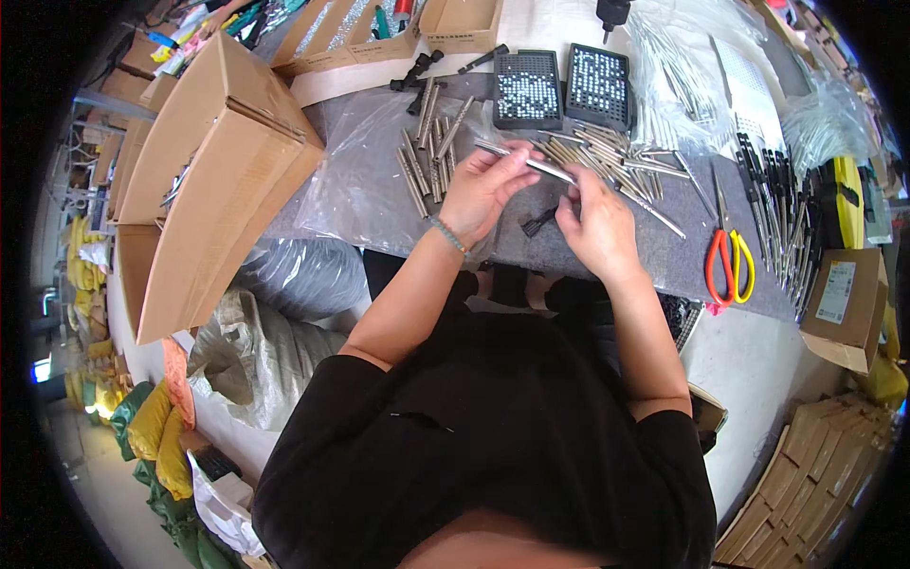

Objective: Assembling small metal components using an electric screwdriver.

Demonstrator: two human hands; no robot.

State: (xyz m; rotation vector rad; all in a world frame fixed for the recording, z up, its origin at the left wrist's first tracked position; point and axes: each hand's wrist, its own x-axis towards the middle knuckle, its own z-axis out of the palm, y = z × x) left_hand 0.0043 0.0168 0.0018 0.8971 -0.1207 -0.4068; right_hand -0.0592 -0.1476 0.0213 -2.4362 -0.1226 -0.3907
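Note:
A shiny metal rod (pixel 552 171) is held level between my two hands above the front part of the grey work table. My left hand (pixel 485 192) pinches it near its middle with thumb and fingers. At the rod's right end, the fingers of my right hand (pixel 601 224) are closed round it. Several similar rods (pixel 438 142) lie on clear plastic sheeting to the left of my left hand. A larger pile of rods (pixel 607 156) spreads just beyond my right hand. A small black part (pixel 538 224) rests on the table between my wrists.
Two black trays (pixel 528 90) of small pale pieces stand beyond my hands. Red-and-yellow scissors (pixel 728 261) and black-ended rods (pixel 773 204) lie to the right. A large cardboard box (pixel 227 190) juts up at the left. Above the back hangs a dark tool tip (pixel 611 14).

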